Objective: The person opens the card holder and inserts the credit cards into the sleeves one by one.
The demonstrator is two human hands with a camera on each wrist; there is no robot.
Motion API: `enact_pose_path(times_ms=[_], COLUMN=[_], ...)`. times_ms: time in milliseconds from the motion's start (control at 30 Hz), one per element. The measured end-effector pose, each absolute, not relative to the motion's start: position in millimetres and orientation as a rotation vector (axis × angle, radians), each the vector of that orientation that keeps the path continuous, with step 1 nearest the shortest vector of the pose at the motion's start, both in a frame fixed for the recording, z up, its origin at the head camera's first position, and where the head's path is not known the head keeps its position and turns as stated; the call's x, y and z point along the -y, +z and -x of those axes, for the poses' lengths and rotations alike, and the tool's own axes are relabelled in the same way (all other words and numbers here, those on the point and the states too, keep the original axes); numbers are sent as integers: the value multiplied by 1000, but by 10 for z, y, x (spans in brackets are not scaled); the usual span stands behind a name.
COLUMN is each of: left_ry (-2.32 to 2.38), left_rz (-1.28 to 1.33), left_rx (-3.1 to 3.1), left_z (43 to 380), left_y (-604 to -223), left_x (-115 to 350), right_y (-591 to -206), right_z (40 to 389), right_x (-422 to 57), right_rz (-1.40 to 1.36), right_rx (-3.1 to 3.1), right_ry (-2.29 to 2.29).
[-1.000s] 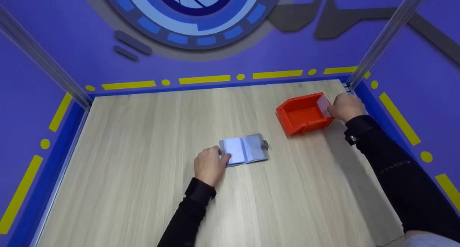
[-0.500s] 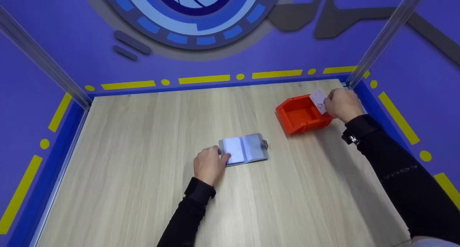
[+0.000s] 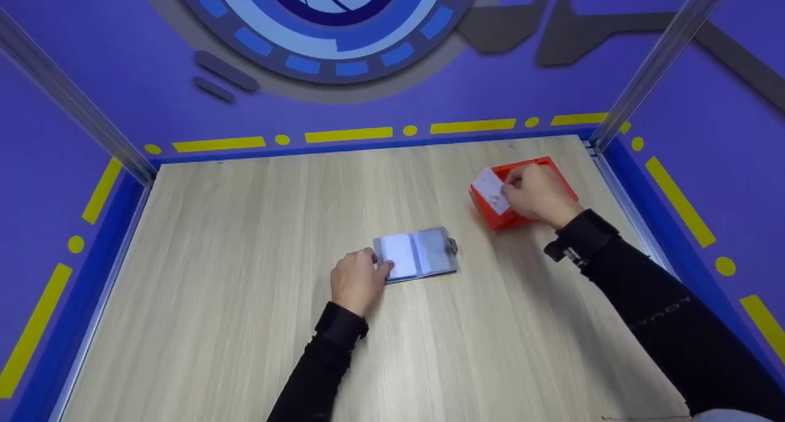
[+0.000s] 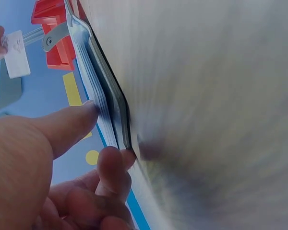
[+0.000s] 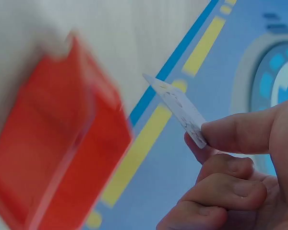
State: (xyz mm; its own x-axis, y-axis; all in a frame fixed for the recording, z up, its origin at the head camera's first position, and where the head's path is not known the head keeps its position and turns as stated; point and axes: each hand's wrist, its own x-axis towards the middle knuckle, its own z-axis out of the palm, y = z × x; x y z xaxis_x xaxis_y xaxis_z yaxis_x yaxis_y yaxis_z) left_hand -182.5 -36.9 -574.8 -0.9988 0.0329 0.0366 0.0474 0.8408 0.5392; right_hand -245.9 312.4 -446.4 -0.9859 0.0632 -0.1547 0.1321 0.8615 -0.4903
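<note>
An open card holder point(image 3: 434, 251) with clear plastic sleeves and a snap tab lies on the wooden table. My left hand point(image 3: 356, 282) pinches its left edge, the thumb point(image 4: 74, 125) on the sleeves and a fingertip at the lower cover edge, as the left wrist view shows. Over the red bin point(image 3: 501, 222), my right hand point(image 3: 538, 192) holds a white card point(image 3: 489, 190) between thumb and index finger. Faint print shows on the card point(image 5: 178, 109) in the right wrist view, where the other fingers are curled below it. Nothing is visible inside the bin point(image 5: 48, 120).
Blue-purple panels point(image 3: 343, 115) with yellow markings wall in the table point(image 3: 245, 256) at the back and both sides. Metal posts point(image 3: 662, 66) stand at the back corners. The bin sits near the back right corner, right of the card holder.
My right hand has lifted the card up out of the bin's right end and carried it left over the bin. The left hand and card holder have stayed put.
</note>
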Motion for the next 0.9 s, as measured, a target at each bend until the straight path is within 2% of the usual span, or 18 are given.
enact_pose_path(times_ms=[433, 900], left_ry=[-869, -862], left_rz=[84, 77], left_rx=[2985, 3000], left_z=[1819, 1821], left_y=[-5738, -5752], left_x=[374, 373], right_y=[-4856, -5207], right_z=[2351, 2323], right_x=[-2442, -2150], right_rz=[63, 29], right_rx=[-2716, -2640], right_ry=[-949, -907])
